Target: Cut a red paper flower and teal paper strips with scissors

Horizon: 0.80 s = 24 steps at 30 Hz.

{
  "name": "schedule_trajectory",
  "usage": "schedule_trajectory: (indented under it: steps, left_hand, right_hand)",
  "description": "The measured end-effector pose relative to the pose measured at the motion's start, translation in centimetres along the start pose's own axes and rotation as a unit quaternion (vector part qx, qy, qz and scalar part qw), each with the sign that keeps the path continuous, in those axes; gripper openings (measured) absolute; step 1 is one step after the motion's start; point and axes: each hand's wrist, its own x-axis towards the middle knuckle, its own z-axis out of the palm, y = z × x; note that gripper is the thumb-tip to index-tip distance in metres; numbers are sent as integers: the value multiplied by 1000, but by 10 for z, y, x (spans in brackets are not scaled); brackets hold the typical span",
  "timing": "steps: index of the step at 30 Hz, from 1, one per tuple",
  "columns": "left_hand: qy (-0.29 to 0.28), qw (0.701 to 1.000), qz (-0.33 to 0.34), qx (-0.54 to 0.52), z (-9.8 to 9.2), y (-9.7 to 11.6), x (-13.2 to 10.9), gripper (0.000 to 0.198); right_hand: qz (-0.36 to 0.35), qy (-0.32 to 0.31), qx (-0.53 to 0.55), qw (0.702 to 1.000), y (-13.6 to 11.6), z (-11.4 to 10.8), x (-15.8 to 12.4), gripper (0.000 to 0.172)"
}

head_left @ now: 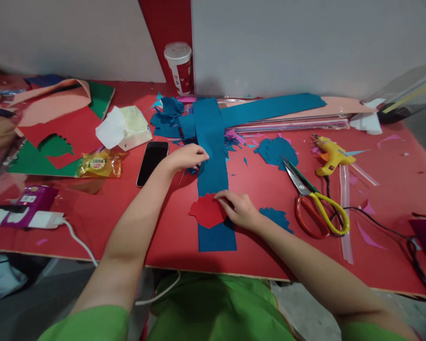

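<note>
Green shirt (213, 308) at bottom edge, both forearms out over counter (376, 246). Right hand (239, 209): fingers half-bent, tips pressing right edge of red cutout (206, 211), no grasp seen. Cutout sits on blue strip (213, 177), just left of right hand. Strip long axis runs away from person. Left hand (186, 157) farther up, fingers curled at strip's left edge; pinch or rest, can't tell.

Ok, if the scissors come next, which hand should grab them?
Right hand, probably. The scissors lie on its side of the blue strip, close by; the left hand rests at the strip's other edge and would have to cross over.
</note>
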Motion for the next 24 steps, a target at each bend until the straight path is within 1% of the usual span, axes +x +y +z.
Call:
schedule_trajectory:
  steps: [2, 3, 5, 8, 10, 12, 14, 16, 19, 21, 24]
  left_hand:
    - [-19, 998, 16, 52, -1, 4, -3, 17]
    - [-12, 997, 30, 74, -1, 5, -4, 17]
    - [35, 993, 69, 93, -2, 6, -4, 21]
    - [124, 982, 122, 76, -1, 1, 2, 33]
    - [158, 976, 141, 55, 0, -5, 8, 39]
    - [172, 973, 153, 19, 1, -13, 13, 44]
    - [164, 974, 153, -24, 1, -17, 16, 46]
    - [139, 978, 140, -65, 1, -16, 14, 43]
    - [68, 983, 130, -112, -1, -10, 7, 35]
    - [14, 986, 127, -110, -2, -7, 2, 33]
    - [-36, 990, 130, -45, 2, -8, -4, 32]
  right_hand:
    - [10, 14, 6, 1000, 0, 0, 0, 17]
    - [19, 25, 7, 999, 0, 0, -1, 17]
    - [45, 57, 2, 997, 1, -1, -1, 18]
    - [74, 112, -7, 991, 4, -3, 0, 18]
    - [81, 132, -6, 988, 7, -3, 0, 17]
    - [85, 130, -4, 988, 9, -3, 1, 18]
    - [89, 116, -5, 989, 12, -2, 2, 19]
    - [96, 104, -8, 990, 14, -1, 3, 19]
    - [111, 99, -18, 989, 16, 0, 4, 14]
    - [118, 101, -23, 988, 17, 0, 5, 12]
    - [125, 105, -25, 986, 16, -1, 5, 10]
